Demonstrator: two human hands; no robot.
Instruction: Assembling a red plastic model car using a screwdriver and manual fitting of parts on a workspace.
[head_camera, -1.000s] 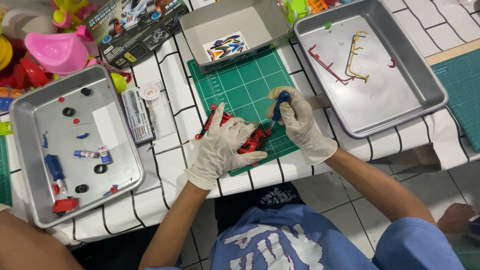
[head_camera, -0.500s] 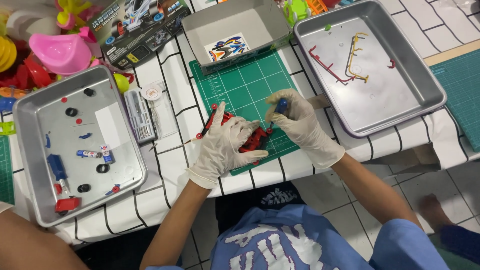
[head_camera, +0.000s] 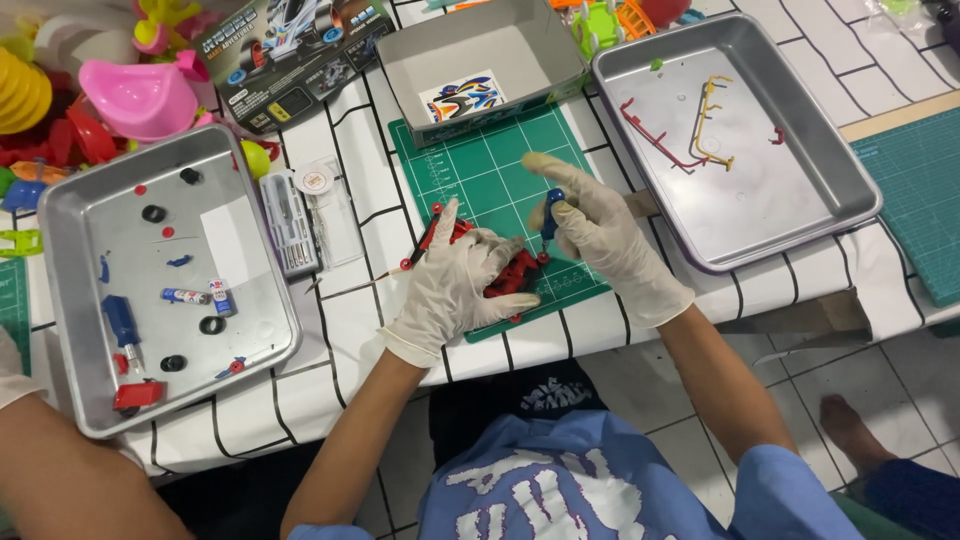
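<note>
Both my hands wear white gloves over a green cutting mat (head_camera: 470, 165). My left hand (head_camera: 460, 285) presses down on a red toy car chassis (head_camera: 510, 275) and grips it against the mat. My right hand (head_camera: 600, 235) is closed around a blue-handled screwdriver (head_camera: 549, 215), held upright with its tip down at the chassis. The index finger of that hand sticks out to the left.
A metal tray (head_camera: 70, 300) on the left holds small black wheels, batteries and red and blue parts. A second tray (head_camera: 800, 215) on the right holds red and yellow plastic frames. An open grey box (head_camera: 480, 50), a kit box (head_camera: 290, 55), a small tool case (head_camera: 288, 225) and colourful toys lie behind.
My right hand has shifted slightly on the screwdriver, and its index finger now points out to the left. My left hand stays on the red chassis.
</note>
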